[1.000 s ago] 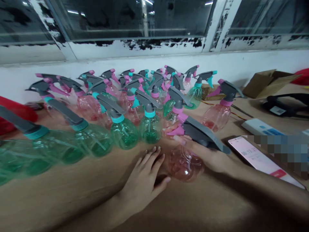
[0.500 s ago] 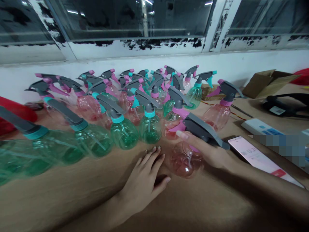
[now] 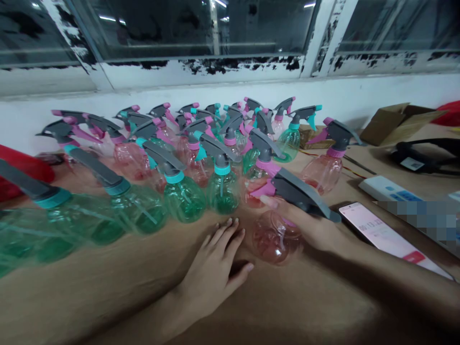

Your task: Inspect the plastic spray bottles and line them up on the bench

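Note:
My right hand [image 3: 305, 223] is closed around the neck of a clear pink spray bottle [image 3: 276, 242], below its grey head with a pink nozzle and trigger. Its thumb lies near the trigger; some of the other fingers are hidden behind the bottle. The bottle stands close to upright at the table surface. To the left of it, my left hand [image 3: 219, 268] lies flat on the brown table [image 3: 118, 287], fingers stretched out, holding nothing. Just beyond my left fingertips stands a green spray bottle [image 3: 223, 191] with a turquoise collar, and another green spray bottle [image 3: 185, 199] is beside it.
Several more pink and green spray bottles crowd back toward the white wall [image 3: 334, 93]. On the right are a phone [image 3: 381, 230] showing a timer, a white power strip [image 3: 391, 189], a black strap-like object [image 3: 427, 153] and an open cardboard box [image 3: 398, 124]. Red material [image 3: 23, 172] lies far left.
Between the first frame and the middle one, the held spray bottle shifted slightly away from me and its head tilted a little. Since then it has hardly moved. My left hand has stayed in place.

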### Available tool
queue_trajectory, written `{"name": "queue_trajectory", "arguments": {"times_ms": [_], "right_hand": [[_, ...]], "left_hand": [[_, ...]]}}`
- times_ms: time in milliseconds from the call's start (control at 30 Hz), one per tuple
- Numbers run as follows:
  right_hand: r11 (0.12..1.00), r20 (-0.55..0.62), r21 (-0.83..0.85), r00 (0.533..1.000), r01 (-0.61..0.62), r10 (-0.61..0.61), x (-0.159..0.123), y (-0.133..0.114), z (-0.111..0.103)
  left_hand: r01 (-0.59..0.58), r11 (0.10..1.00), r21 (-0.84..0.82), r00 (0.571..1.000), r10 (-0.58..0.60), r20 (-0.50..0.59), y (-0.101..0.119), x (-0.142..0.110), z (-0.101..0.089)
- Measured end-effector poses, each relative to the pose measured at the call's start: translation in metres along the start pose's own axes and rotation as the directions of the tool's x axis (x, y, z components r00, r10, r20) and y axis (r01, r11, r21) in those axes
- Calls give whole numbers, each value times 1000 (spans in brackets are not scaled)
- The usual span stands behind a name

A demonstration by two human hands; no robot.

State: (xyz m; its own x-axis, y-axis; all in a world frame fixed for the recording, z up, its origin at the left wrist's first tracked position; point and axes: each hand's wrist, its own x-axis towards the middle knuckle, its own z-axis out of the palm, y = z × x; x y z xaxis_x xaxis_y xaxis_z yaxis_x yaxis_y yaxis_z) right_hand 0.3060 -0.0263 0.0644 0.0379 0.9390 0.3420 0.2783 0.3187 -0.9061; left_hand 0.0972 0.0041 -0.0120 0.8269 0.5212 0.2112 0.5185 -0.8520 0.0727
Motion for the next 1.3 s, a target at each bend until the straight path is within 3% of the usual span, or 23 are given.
{"name": "queue_trajectory", "arguments": {"times_ms": [333, 767, 1300], "right_hand": [[998, -19, 23, 998, 64, -64, 0, -2, 1], [996, 6, 84, 999, 33, -33, 0, 1, 2], [1000, -11, 7, 1000, -17, 17, 0, 4, 1]], "left_hand": [[-8, 1000, -12, 1000, 8, -17, -1, 0, 1], [-13, 1000, -24, 1000, 12, -18, 0, 0, -1], [-7, 1000, -9, 1000, 7, -18, 0, 0, 0]]}}
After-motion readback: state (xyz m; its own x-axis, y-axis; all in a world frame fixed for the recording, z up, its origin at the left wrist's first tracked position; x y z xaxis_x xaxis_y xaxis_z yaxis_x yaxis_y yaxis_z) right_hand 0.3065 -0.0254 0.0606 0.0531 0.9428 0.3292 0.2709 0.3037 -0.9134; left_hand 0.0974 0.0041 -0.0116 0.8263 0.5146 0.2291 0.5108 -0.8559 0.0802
